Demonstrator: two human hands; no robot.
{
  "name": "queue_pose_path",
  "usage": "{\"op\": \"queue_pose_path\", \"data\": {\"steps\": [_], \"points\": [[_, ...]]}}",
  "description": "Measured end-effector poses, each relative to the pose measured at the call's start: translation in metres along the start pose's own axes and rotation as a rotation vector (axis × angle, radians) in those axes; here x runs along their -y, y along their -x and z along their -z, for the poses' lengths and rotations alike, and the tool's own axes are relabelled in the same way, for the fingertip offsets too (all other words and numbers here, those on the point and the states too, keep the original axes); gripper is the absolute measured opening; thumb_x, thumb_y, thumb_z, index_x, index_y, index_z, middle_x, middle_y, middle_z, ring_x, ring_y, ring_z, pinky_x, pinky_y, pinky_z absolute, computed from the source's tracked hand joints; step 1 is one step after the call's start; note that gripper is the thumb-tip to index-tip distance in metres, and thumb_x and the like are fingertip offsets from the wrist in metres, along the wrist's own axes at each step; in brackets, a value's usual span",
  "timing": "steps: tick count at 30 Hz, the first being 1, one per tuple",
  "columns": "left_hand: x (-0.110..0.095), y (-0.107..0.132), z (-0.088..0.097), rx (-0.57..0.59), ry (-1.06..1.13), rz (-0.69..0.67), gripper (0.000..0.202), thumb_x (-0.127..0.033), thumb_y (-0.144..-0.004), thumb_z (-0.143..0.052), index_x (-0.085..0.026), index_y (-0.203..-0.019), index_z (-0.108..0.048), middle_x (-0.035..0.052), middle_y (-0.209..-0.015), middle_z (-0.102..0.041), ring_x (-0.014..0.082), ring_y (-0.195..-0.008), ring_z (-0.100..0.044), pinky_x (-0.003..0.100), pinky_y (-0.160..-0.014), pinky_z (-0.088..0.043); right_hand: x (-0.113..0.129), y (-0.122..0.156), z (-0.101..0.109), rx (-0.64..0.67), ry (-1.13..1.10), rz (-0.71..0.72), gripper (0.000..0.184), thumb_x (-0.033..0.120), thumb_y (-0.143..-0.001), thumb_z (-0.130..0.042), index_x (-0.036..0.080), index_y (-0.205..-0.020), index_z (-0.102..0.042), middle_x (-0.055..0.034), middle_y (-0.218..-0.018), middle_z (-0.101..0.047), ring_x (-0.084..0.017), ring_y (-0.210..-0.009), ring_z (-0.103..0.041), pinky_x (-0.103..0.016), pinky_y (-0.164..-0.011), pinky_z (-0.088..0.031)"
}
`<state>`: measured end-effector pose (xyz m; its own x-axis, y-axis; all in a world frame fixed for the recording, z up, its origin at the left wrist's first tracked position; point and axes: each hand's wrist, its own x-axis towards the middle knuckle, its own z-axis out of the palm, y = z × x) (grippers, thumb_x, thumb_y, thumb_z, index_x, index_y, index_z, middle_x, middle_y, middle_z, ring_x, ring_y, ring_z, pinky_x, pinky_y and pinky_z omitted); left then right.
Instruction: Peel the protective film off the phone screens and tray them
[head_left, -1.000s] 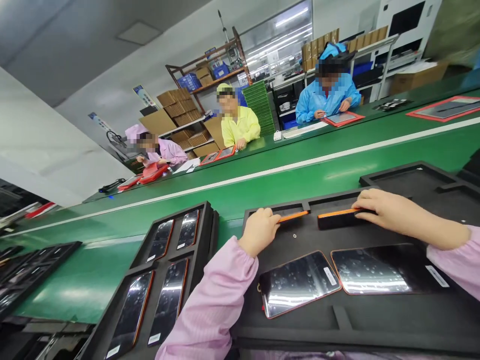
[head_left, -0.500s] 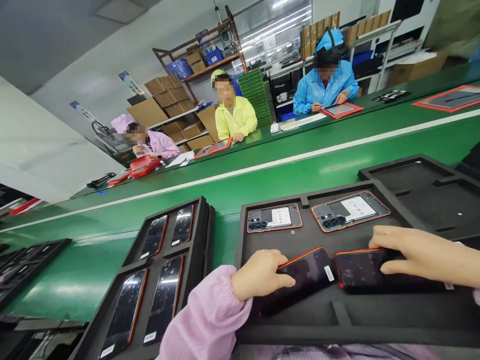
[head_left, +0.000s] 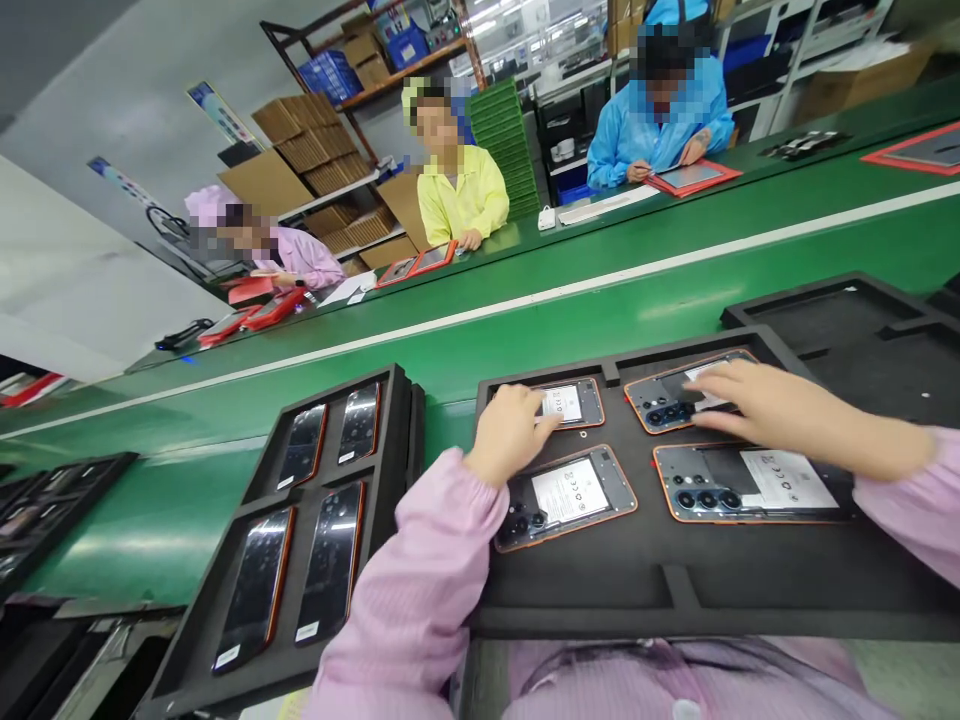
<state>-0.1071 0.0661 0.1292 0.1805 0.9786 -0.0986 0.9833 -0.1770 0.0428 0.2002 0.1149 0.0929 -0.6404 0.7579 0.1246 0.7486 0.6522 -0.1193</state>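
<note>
green worktop (head_left: 540, 335), shelves (head_left: 401, 77) beyond; left hand (head_left: 511, 435) and right hand (head_left: 780, 405), grip spread, over phones (head_left: 571, 492) in black tray (head_left: 577, 580).

- We note bright, fairly even, cool indoor light; the upper-left ceiling (head_left: 45, 50) reads dim grey.
- Glare: broad pale sheen on the green worktop (head_left: 142, 525), widest toward the left.
- Whitish streaks cross the dark phone screens (head_left: 259, 580); we lose detail there.
- Shadows soft; the black foam tray (head_left: 570, 592) shows little texture.
- White labels (head_left: 573, 490) come out bright, their fine print unreadable to us.
- Wide-angle view, tilted, stretched at the edges; background shelving (head_left: 405, 75) soft.
- Pixel blocks mask the co-workers' heads (head_left: 441, 130).
</note>
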Motion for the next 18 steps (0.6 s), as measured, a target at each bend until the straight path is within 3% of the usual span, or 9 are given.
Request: {"op": "queue_pose_path", "data": {"steps": [2,5,9,13,18], "points": [[0.002,-0.025,-0.004,-0.004,-0.02,0.047,0.044,-0.043,-0.091,-0.05,-0.01,-0.119,-0.059,0.0179,-0.125,-0.056,0.0316,-0.118,-0.047,0.042,-0.097,-0.041,-0.011,-0.022,-0.008,0.014,0.034,-0.058,0.05,0.051,-0.085,-0.045,0.016,-0.116,-0.064,-0.0166,-0.118,-0.063,-0.035,-0.108,-0.058,-0.05,-0.088,-0.047],[0.005,-0.04,-0.011,0.012,-0.038,0.063,0.056,-0.054,-0.084,-0.058,-0.009,-0.117,-0.06,0.0192,-0.123,-0.054,0.0349,-0.12,-0.044,0.045,-0.097,-0.04,-0.014,-0.032,-0.014,0.053,0.067,-0.131,0.06,0.061,-0.079,-0.048,0.016,-0.113,-0.064,-0.0189,-0.114,-0.064,-0.04,-0.107,-0.056,-0.055,-0.085,-0.045],[0.004,-0.036,-0.015,0.04,-0.045,0.08,0.063,-0.061,-0.08,-0.059,-0.01,-0.117,-0.059,0.0193,-0.122,-0.053,0.0356,-0.119,-0.044,0.045,-0.098,-0.038,-0.008,-0.019,-0.011,0.106,0.074,-0.193,0.066,0.072,-0.075,-0.044,0.017,-0.103,-0.067,-0.02,-0.105,-0.066,-0.042,-0.102,-0.056,-0.052,-0.079,-0.043],[0.001,-0.028,-0.016,0.138,-0.016,0.071,0.07,-0.064,-0.077,-0.059,-0.008,-0.118,-0.056,0.0188,-0.119,-0.057,0.0349,-0.113,-0.051,0.043,-0.096,-0.041,-0.001,-0.01,-0.008,0.157,0.058,-0.238,0.066,0.074,-0.07,-0.042,0.017,-0.094,-0.066,-0.0205,-0.097,-0.066,-0.041,-0.093,-0.059,-0.051,-0.073,-0.041],[-0.004,-0.015,-0.018,0.273,0.065,-0.011,0.068,-0.066,-0.075,-0.061,-0.011,-0.115,-0.058,0.015,-0.112,-0.063,0.0317,-0.103,-0.06,0.037,-0.085,-0.048,0.003,-0.005,-0.012,0.218,-0.115,-0.314,0.074,0.085,-0.056,-0.041,0.02,-0.085,-0.063,-0.0183,-0.087,-0.066,-0.035,-0.081,-0.062,-0.05,-0.073,-0.046]]}}
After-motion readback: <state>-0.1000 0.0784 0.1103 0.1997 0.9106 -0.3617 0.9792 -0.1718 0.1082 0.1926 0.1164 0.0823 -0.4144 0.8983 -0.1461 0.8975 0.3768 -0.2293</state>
